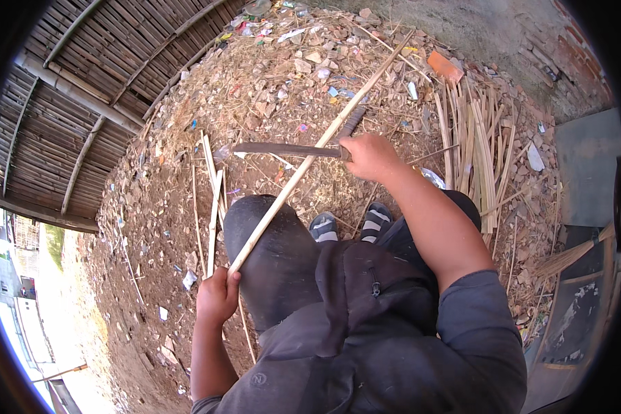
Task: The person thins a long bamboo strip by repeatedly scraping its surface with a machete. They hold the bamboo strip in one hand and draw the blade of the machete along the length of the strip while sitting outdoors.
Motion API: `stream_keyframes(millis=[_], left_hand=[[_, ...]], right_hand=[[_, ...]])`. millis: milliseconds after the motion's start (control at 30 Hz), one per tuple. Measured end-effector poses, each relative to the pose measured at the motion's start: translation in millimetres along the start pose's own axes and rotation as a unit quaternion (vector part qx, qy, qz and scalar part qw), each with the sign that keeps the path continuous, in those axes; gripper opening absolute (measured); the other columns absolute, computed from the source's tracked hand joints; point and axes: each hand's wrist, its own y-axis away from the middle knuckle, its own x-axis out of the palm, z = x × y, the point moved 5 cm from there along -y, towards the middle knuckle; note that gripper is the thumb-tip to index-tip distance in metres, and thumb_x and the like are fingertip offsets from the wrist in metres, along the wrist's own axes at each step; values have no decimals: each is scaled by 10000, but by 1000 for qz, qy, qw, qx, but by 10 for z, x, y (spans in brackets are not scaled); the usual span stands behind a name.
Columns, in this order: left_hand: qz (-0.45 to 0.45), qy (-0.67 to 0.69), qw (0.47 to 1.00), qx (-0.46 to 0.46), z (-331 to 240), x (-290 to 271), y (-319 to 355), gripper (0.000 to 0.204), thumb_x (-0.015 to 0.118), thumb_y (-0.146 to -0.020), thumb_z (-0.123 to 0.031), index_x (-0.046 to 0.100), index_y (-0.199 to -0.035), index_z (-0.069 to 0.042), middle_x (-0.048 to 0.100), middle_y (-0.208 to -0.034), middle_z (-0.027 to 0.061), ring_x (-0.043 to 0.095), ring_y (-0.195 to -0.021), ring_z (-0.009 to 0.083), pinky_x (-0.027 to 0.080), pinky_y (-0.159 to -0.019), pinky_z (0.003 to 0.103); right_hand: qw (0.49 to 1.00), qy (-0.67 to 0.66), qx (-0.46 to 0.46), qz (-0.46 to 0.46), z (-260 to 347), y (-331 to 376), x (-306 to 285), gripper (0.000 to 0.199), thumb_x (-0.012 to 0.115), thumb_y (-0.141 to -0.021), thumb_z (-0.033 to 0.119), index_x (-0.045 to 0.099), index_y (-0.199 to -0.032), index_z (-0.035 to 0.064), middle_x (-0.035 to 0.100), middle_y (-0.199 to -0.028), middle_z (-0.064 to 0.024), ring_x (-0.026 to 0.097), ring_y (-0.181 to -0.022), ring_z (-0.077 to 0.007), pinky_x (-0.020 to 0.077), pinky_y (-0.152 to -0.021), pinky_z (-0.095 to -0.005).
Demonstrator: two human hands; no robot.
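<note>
My left hand is closed round the near end of a long pale bamboo strip. The strip slants up and right, passing over my left knee. In my right hand is a machete, its dark blade pointing left and crossing the strip around its middle. Whether the edge bites into the strip, I cannot tell. A dark, ridged, handle-like piece shows just beyond my right hand; what it belongs to is unclear.
A pile of split bamboo strips lies at the right, near an orange brick piece. More strips lie left of my knee. A slatted bamboo wall stands at the upper left, a grey wall at the back. Rubble covers the ground.
</note>
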Motion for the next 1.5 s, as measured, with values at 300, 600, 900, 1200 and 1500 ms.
stream_keyframes(millis=[300, 600, 900, 1200, 1500], left_hand=[[-6, -30, 999, 11, 114, -44, 19, 403, 573, -993, -373, 516, -769, -43, 596, -627, 222, 610, -633, 461, 463, -564, 542], [-15, 17, 999, 24, 237, 58, 58, 403, 580, -986, -369, 519, -777, -30, 588, -628, 226, 595, -618, 468, 452, -560, 539], [3, 28, 1000, 12, 239, 9, 66, 430, 623, -961, -376, 511, -750, -19, 578, -610, 221, 600, -608, 452, 454, -552, 513], [32, 32, 999, -17, 225, -1, 56, 373, 661, -938, -331, 532, -772, -23, 603, -624, 209, 616, -609, 430, 469, -567, 498], [67, 97, 993, -20, 120, -29, 84, 378, 583, -994, -323, 536, -814, 6, 592, -660, 223, 595, -628, 400, 461, -604, 473]], right_hand=[[985, -49, 163, -32, -615, 65, -81, 248, 685, -793, 192, 676, -1018, 88, 707, -902, -185, 690, -914, -369, 555, -800, -487], [985, -69, 143, -65, -766, -27, -31, 248, 703, -772, 197, 657, -994, 97, 703, -899, -170, 680, -893, -386, 546, -781, -502], [998, -48, 51, -9, -144, 30, -198, 220, 694, -776, 204, 684, -985, 134, 693, -830, -157, 683, -837, -373, 543, -738, -494], [919, -198, 305, -156, -1065, 57, -127, 314, 691, -796, 247, 684, -1049, 62, 723, -981, -167, 693, -942, -331, 540, -848, -435], [981, -144, 111, -74, -354, 81, -249, 302, 751, -789, 272, 674, -994, 64, 688, -820, -165, 680, -809, -375, 519, -713, -471]])
